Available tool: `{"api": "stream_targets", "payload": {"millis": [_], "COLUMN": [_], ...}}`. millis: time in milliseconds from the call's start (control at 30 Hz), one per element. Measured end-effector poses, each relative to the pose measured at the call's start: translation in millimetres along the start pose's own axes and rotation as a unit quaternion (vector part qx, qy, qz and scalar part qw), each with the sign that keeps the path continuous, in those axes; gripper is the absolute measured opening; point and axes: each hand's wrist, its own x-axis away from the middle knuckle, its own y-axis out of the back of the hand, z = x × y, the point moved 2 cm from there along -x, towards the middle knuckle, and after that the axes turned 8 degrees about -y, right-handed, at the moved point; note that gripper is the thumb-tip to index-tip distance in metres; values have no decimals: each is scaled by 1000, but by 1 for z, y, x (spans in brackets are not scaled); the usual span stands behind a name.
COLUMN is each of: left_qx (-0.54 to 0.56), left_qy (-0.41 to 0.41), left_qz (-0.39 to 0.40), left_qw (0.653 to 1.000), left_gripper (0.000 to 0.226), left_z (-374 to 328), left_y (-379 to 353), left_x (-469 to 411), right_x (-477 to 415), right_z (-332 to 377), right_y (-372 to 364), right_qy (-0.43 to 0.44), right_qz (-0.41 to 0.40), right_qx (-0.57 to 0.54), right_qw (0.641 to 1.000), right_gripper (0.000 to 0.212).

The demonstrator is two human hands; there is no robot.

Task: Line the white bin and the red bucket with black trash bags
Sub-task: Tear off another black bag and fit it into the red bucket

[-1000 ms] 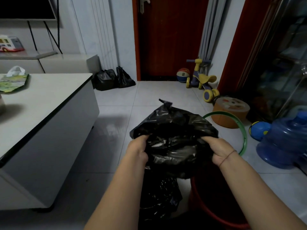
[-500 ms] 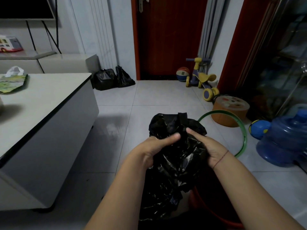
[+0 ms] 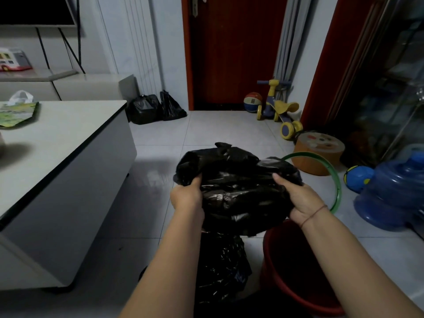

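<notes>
A crumpled black trash bag (image 3: pixel 241 191) is stretched between my two hands above the floor. My left hand (image 3: pixel 187 196) grips its left edge and my right hand (image 3: pixel 302 198) grips its right edge. The red bucket (image 3: pixel 296 271) stands on the floor below my right forearm, its inside dark. Under the held bag, between my arms, more shiny black plastic (image 3: pixel 222 271) covers something whose body is hidden. I see no white bin surface.
A grey low table (image 3: pixel 68 145) fills the left side. A green hoop (image 3: pixel 332 177), a blue water jug (image 3: pixel 394 191), a ball (image 3: pixel 358 177) and an orange round box (image 3: pixel 319 154) crowd the right. Two full black bags (image 3: pixel 156 109) lie by the red door.
My hands were together at the bag's middle half a second ago; now they have moved apart and the bag is spread wide between them.
</notes>
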Motion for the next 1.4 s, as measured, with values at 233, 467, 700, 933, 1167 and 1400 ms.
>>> {"api": "stream_targets", "payload": {"millis": [233,467,700,933,1167,1400], "left_qx": [-50,-422,-39,-22,-274,-466], "left_qy": [59,-109,78,304,10,-341], "left_qz": [289,131,409,432,388,276], "left_qw": [954,890,908,849,880,769], "left_gripper": [38,8,49,110,41,42], "left_z": [3,19,43,72,137,167], "left_y": [-12,-27,-55,-106,-143,-117], "left_x": [14,14,28,14,49,67], "right_x": [2,1,-6,12,-4,-13], "right_z": [1,-14,3,24,9,-37], "right_y": [1,7,79,171,230,248], "right_qy": [-12,36,77,25,-128,-82], "right_qz": [53,-39,-66,-3,-90,-215], "right_qx": [57,217,151,210,382,437], "right_qw": [997,975,983,977,911,869], "right_gripper": [43,24,27,29,44,98]}}
